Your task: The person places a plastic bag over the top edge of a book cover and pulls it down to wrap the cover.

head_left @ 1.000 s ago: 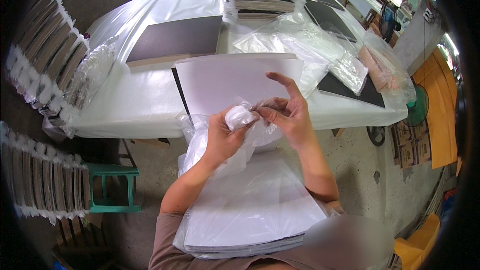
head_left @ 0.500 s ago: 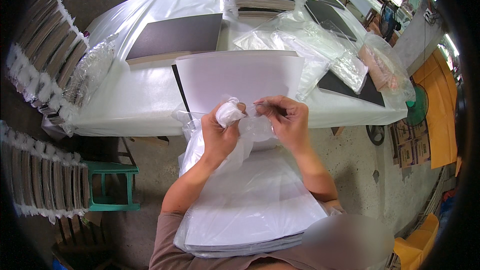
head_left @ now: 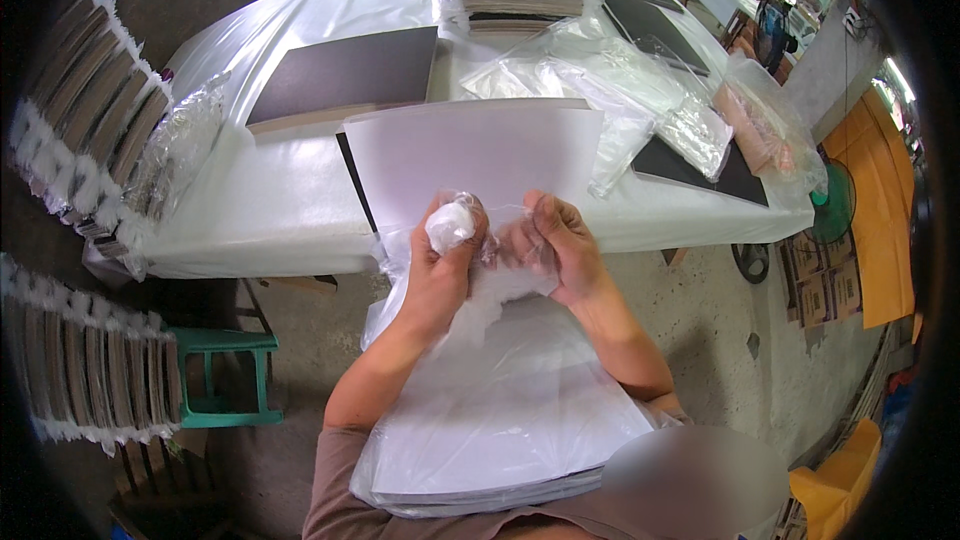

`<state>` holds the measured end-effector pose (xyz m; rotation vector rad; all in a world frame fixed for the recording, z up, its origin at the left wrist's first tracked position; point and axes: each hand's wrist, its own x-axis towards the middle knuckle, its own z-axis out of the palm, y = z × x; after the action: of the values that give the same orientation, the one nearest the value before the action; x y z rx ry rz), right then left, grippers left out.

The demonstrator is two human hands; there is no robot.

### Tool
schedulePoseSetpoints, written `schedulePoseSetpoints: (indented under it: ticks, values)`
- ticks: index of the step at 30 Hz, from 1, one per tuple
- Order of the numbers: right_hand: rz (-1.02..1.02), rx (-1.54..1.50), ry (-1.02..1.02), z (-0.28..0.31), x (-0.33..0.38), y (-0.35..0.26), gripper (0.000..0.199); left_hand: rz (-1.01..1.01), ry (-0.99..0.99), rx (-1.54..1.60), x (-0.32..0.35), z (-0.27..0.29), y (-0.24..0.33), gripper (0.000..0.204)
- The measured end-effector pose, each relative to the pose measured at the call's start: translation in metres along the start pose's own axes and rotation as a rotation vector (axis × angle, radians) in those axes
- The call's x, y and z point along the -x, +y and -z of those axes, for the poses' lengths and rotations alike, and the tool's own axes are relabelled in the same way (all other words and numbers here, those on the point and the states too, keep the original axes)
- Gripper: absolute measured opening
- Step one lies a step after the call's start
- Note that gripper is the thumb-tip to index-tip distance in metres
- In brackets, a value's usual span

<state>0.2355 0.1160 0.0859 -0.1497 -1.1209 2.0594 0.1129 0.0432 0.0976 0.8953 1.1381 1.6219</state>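
Evidently both hands grasp the clear crinkled plastic bag (head_left: 480,270) above the lap: left hand (head_left: 445,260) clenched round its bunched white end, right hand (head_left: 555,245) pinching the film; best to spread the mouth evenly, avoiding tears.

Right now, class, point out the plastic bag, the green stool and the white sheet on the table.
plastic bag (head_left: 452,225), head view, bunched top in the left hand.
green stool (head_left: 225,342), head view, seat's front edge.
white sheet (head_left: 470,155), head view, its bare middle.
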Motion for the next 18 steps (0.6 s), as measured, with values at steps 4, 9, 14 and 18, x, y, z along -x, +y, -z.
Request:
schedulePoseSetpoints:
  ticks: [4,9,14,18]
  values:
    - [-0.065,0.096,0.355,-0.003,-0.001,-0.024,0.031,0.200,-0.476,0.039,0.004,0.010,0.012,0.039]
    - [0.194,-0.006,0.443,0.059,0.001,-0.092,0.025,0.035,-1.044,-0.241,0.005,0.075,-0.001,0.043]
    - [0.130,0.033,0.616,0.071,0.014,-0.079,0.029,-0.086,-0.508,0.055,0.010,0.111,0.002,0.040]
    - [-0.169,0.437,-0.140,0.071,0.041,-0.029,0.046,-0.096,-0.129,0.424,0.019,0.092,0.012,0.045]
